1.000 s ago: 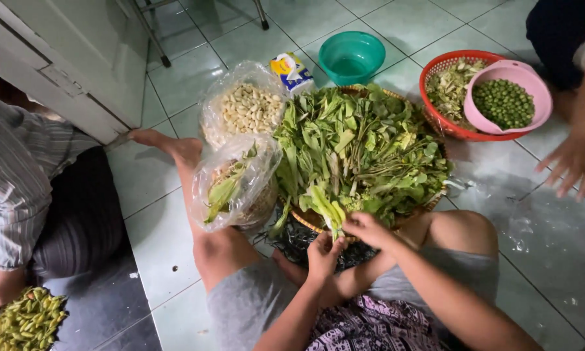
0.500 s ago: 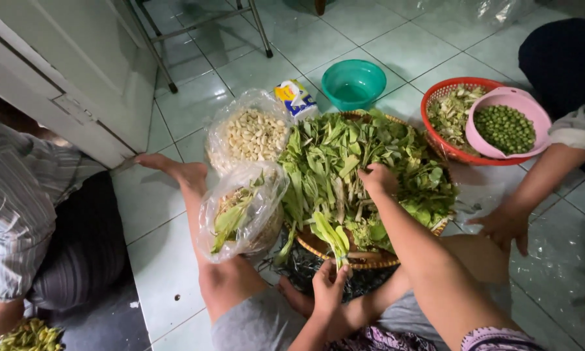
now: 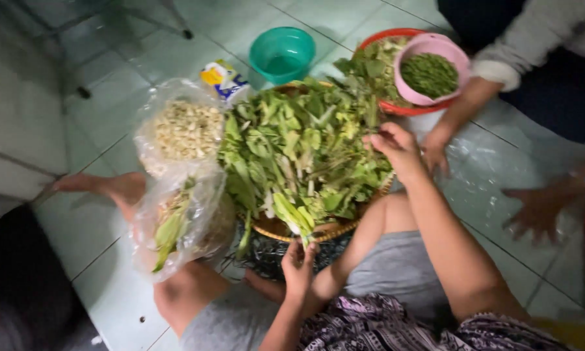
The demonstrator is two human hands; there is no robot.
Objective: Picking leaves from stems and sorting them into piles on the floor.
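Note:
A round woven tray [image 3: 335, 229] heaped with green leafy stalks [image 3: 299, 146] rests on my lap between my bent legs. My left hand [image 3: 299, 263] is at the tray's near edge, its fingers closed on a pale green stalk that hangs over the rim. My right hand [image 3: 396, 149] reaches over the right side of the pile, fingers curled into the leaves; I cannot tell whether it grips any.
Two clear plastic bags lie to the left: one of pale bits [image 3: 185, 130], one of green trimmings [image 3: 179, 224]. Behind stand a teal bowl [image 3: 283, 55] and a red basket [image 3: 396, 107] holding a pink bowl of green bits [image 3: 432, 71]. Another person's hands [image 3: 435, 146] rest on the tiled floor at right.
My right hand has moved from the middle of the pile to its right side. The view has come closer to the tray. The other person's hands have shifted on the floor.

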